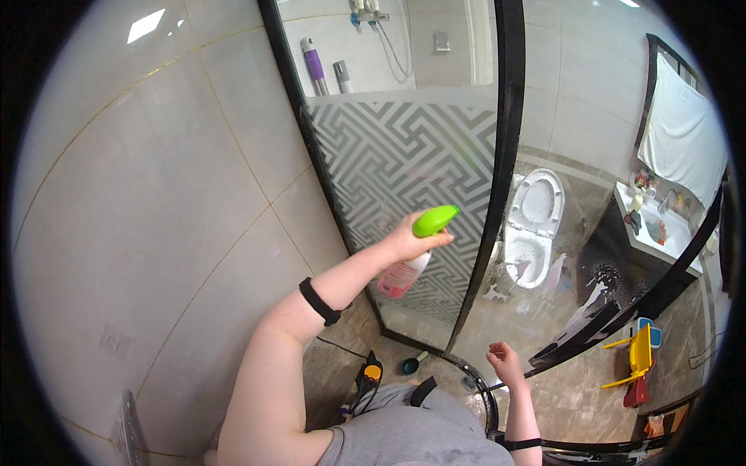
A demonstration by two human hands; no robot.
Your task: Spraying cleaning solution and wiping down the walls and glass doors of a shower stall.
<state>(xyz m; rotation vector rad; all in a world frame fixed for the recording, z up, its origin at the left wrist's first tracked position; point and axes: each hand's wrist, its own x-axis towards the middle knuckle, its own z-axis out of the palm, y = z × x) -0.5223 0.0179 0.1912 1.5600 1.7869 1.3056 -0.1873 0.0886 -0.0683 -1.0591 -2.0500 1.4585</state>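
Nearest you, your right hand (505,361) hangs over the floor, fingers half curled; whether it grips anything, you cannot tell. Farther out, your left hand (406,237) is wrapped around the spray bottle (419,264), green head up and pink body tilted below, before the patterned glass panel (423,147). Beyond the panel's right edge stands a white toilet (538,198), lid raised.

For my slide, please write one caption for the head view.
The left hand holds a green-topped spray bottle before a patterned glass panel; the right hand, loosely curled, holds nothing visible.
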